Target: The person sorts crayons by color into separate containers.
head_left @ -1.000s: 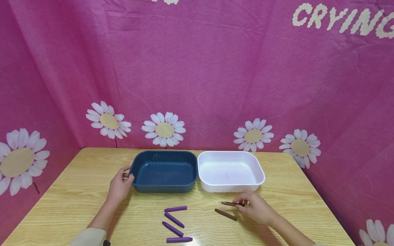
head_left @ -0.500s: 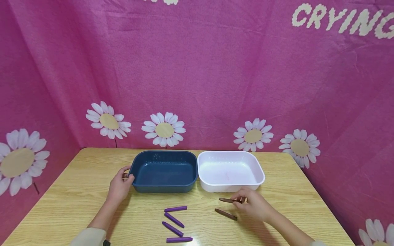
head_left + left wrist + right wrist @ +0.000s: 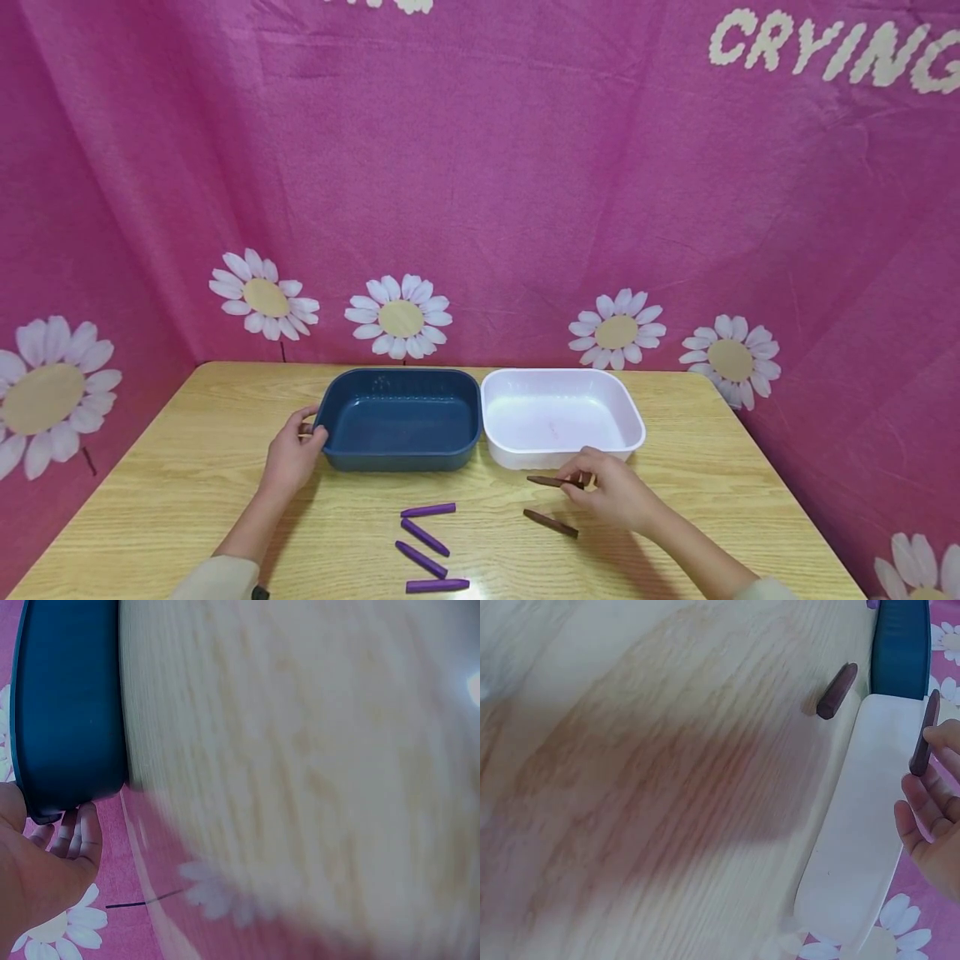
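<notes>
Head view: the person's right hand (image 3: 609, 492) has its fingers clamped on a brown crayon (image 3: 546, 481), pinched between thumb and fingertips, with most of its length sticking out to the left of them. The right wrist view shows that crayon lifted clear of the tabletop (image 3: 337, 533). Straight ahead of these fingers stands a white tray (image 3: 525, 458), its near wall close to them. A second brown crayon (image 3: 551, 523) lies just nearer to the person than the right fingers and a little to their left, slanting on the wood.

The left hand (image 3: 295, 454) grips the left end of a navy tray (image 3: 405, 461), thumb at the rim and fingers against the outer wall (the left wrist view shows this grip from the side). From those fingers the navy tray runs rightward, ending just beside the white one. Four purple crayons (image 3: 425, 537) lie between the two sets of fingers and nearer to the person, the top three at differing slants and the nearest almost level. Beyond both sets of fingers, past the trays, hangs a pink cloth (image 3: 480, 167) printed with white daisies (image 3: 401, 317).
</notes>
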